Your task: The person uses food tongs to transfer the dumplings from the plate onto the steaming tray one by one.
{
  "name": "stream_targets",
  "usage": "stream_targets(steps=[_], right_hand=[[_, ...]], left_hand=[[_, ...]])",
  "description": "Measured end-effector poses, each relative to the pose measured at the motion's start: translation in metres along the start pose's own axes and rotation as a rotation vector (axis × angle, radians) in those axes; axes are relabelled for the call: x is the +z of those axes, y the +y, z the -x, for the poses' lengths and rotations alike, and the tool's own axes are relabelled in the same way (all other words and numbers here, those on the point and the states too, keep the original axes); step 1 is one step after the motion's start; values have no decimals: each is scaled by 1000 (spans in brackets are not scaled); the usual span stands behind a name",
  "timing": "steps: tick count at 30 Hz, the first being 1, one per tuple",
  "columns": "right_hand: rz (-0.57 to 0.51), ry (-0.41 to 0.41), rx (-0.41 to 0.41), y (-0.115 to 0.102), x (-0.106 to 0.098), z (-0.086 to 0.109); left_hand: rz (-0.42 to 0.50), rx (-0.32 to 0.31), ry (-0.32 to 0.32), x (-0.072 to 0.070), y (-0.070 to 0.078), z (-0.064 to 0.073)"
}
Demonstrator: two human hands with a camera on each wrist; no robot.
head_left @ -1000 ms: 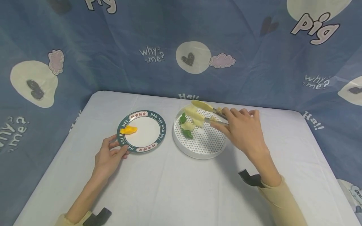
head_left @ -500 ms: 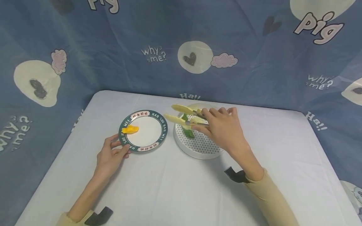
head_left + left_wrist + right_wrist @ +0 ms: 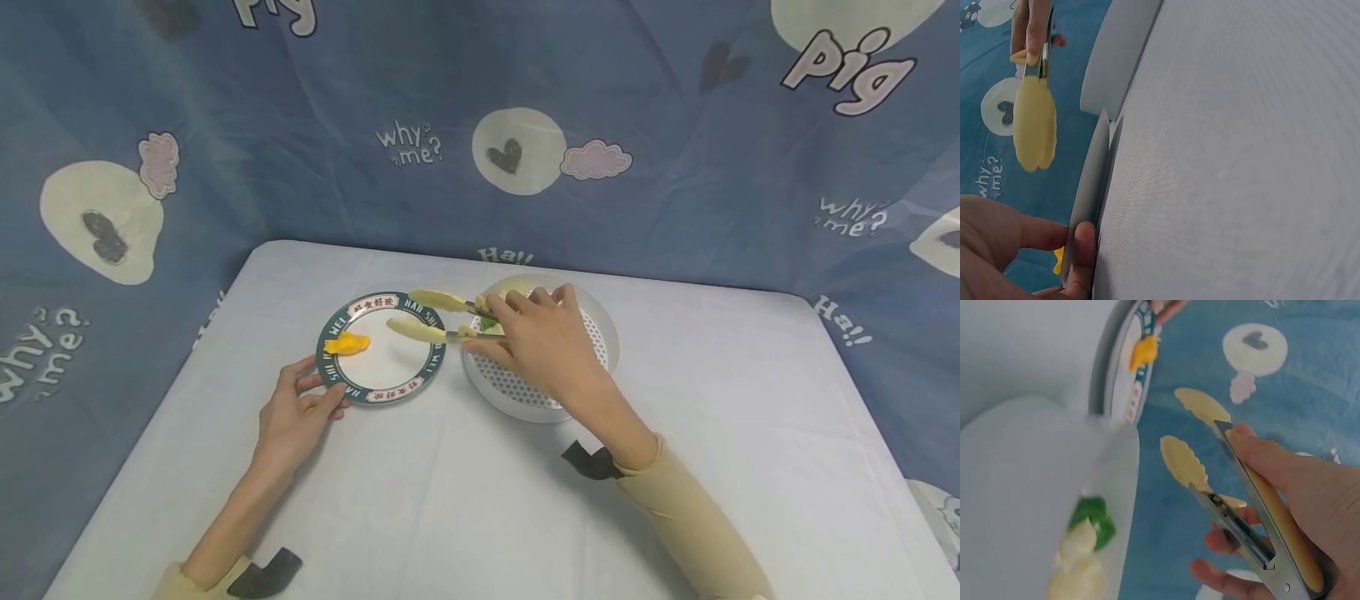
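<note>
My left hand [image 3: 296, 417] pinches the near-left rim of a white plate [image 3: 386, 367] with a green lettered border, thumb above and fingers beneath. A yellow piece [image 3: 347, 343], its kind unclear, lies on the plate's left side. In my right hand [image 3: 543, 342] I hold metal tongs with pale yellow tips [image 3: 420, 331]. The tips stand apart over the plate's right side, nothing between them, as the right wrist view also shows. Under that hand is a round white perforated tray [image 3: 517, 396], partly hidden. Green leafy pieces [image 3: 1094, 519] and pale pieces [image 3: 1079, 575] lie in it.
A white cloth covers the table [image 3: 450, 500]. Behind it hangs a blue printed curtain [image 3: 337, 192], close to the table's far edge. Plate and tray stand side by side with a narrow gap.
My right hand has carried the tongs leftward, from above the tray to over the plate's right side. The left hand keeps its hold on the plate, and the yellow piece stays put.
</note>
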State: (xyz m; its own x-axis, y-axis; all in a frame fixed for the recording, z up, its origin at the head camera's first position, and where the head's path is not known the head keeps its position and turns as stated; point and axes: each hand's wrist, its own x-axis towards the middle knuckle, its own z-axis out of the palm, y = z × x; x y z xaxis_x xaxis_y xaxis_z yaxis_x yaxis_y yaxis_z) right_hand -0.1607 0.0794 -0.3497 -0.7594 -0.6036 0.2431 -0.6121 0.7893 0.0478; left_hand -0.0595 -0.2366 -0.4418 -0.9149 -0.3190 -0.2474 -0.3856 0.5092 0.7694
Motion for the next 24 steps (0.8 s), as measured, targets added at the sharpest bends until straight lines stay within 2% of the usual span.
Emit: stream_targets(steps=[12, 19, 24], right_hand=[[-16, -60, -61, -29, 19, -16], [-1, -20, -123, -44, 36, -23], [-13, -16, -118, -51, 45, -30]], left_hand=[[-14, 1, 3, -2, 3, 1], [3, 12, -4, -2, 0, 1], [7, 3, -14, -1, -1, 0]])
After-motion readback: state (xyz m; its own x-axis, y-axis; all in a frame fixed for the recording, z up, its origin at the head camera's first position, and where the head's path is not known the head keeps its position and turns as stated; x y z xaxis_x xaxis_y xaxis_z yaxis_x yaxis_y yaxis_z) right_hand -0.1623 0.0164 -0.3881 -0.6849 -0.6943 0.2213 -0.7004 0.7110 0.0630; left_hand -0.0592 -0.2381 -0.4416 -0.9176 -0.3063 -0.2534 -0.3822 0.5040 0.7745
